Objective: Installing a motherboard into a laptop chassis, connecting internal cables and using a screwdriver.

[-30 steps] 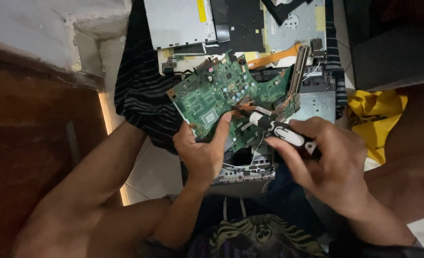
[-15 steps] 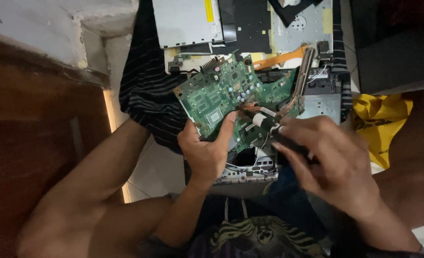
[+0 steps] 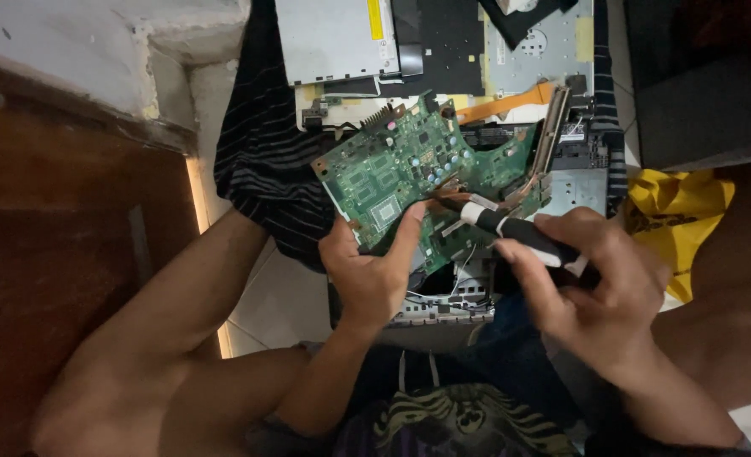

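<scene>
the left hand (image 3: pixel 374 272) holds a green circuit board (image 3: pixel 422 182) tilted up off the opened device chassis (image 3: pixel 511 245), its fingers curled under the board's near edge and the thumb pressed flat on the top face beside a square silver chip (image 3: pixel 385 211). the right hand (image 3: pixel 591 292) pinches a screwdriver with a black and white handle (image 3: pixel 519 233) between thumb and bunched fingertips, the tip laid on the board near its middle, close to the left thumb. the board's far left corner hangs free over a black striped cloth (image 3: pixel 261 161), with open room along that edge; its right edge sits tight against a metal bracket and heat pipe (image 3: pixel 549 140), with little slack there. beyond the board's far edge lie a flat silver drive casing (image 3: pixel 333 38), a black panel (image 3: pixel 443 42) and a grey metal plate (image 3: pixel 553 46), with an orange ribbon cable (image 3: pixel 511 103) just past the board's top corner. to the right a yellow cloth (image 3: pixel 676 211) lies beside the chassis, and a dark box (image 3: pixel 701 85) crowds the far right. on the left a dark wooden surface (image 3: pixel 62 254) meets pale floor tile (image 3: pixel 282 309) at a lit edge, leaving open floor beside the left forearm.
</scene>
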